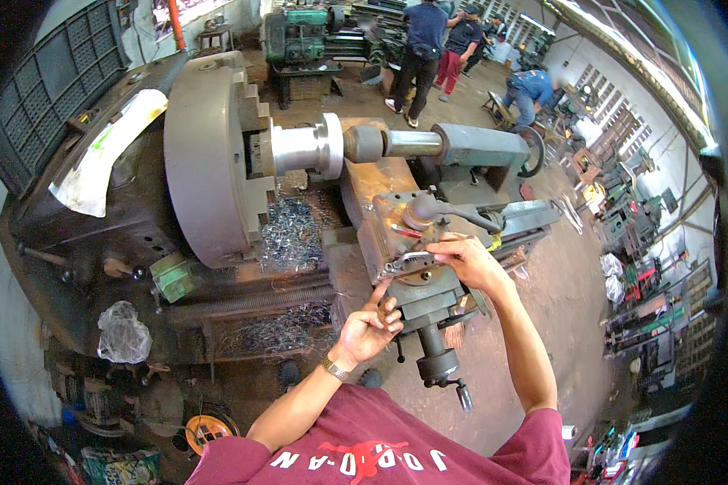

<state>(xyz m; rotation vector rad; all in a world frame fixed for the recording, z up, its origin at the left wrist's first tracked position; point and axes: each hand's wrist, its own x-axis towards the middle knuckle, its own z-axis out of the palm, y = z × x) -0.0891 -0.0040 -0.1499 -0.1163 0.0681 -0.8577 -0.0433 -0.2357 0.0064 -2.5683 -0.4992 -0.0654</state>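
My right hand (467, 260) is closed around one end of a slim silvery wrench (414, 260), which lies across the top of the lathe's tool post (384, 234). The post's lever handle (465, 214) passes just beyond that hand. My left hand (367, 330) holds nothing; its index finger stretches up to the near corner of the tool post while the other fingers curl loosely. Farther off, a shiny flanged metal workpiece (303, 147) sits between the big chuck (206, 162) and the tailstock end (364, 144). A small red-marked piece (406, 231) rests on the post.
Metal shavings (291, 234) heap beneath the workpiece. A crank handle (463, 396) hangs off the cross slide near me. A clear plastic bag (124, 331) is at the left. The tailstock handwheel (532, 151) stands far right. Several people are near other machines behind.
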